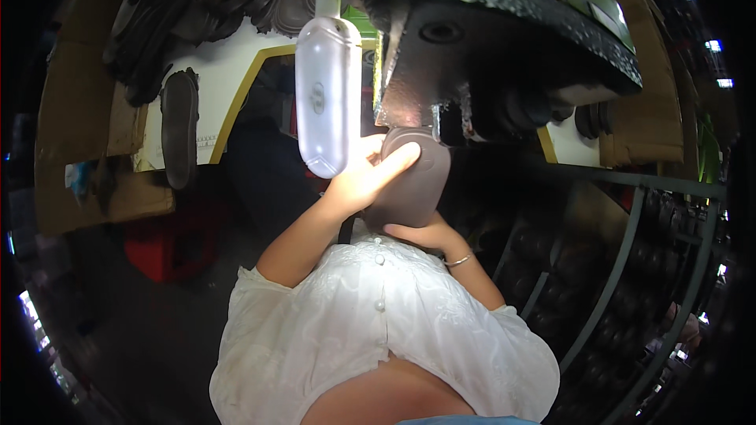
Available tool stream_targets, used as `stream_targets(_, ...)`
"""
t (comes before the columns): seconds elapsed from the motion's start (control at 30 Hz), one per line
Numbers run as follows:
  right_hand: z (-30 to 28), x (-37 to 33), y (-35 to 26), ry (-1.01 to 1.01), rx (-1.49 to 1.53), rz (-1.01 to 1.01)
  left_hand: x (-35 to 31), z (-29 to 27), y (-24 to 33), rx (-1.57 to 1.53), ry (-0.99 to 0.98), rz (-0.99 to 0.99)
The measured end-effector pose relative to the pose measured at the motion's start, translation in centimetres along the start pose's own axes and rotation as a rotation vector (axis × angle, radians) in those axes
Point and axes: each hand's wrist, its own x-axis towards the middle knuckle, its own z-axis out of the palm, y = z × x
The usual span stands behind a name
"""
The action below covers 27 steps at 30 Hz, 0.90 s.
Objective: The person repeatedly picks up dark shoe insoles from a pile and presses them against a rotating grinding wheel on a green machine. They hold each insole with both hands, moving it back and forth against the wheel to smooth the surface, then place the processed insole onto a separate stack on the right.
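The left hand (356, 181) pinches a dark brown sole (417, 185), thumb pressed flat on its face, other fingers mostly hidden. The right hand (429, 233) grips its lower end, thumb on top; its remaining fingers cannot be made out. The sole is just below the machine head (504, 55), beside a lit lamp (327, 102). Another sole (180, 126) overhangs the tabletop's (220, 67) near-left edge; a dark pile (197, 0) covers its far-left corner.

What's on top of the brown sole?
The left hand has its thumb on the brown sole; the right hand touches its lower end. The sole hides most of what's underneath.
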Motion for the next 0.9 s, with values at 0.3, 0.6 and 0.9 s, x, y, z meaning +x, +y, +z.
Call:
stream_targets(0.3, -11.1, -3.9, -2.0, 0.362, 0.431, -0.332, -0.8, -2.8, -4.0, -0.012, 0.066, 0.074)
stream_targets(0.6, -6.4, 0.4, -6.3, 0.353, 0.373, -0.533, -3.4, -7.1, -2.0, -0.131, 0.213, 0.182)
stream_targets(0.9, -2.1, 4.0, -11.5, 0.186, -0.142, -0.597, -6.0, -11.3, -5.7, 0.144, 0.173, -0.167)
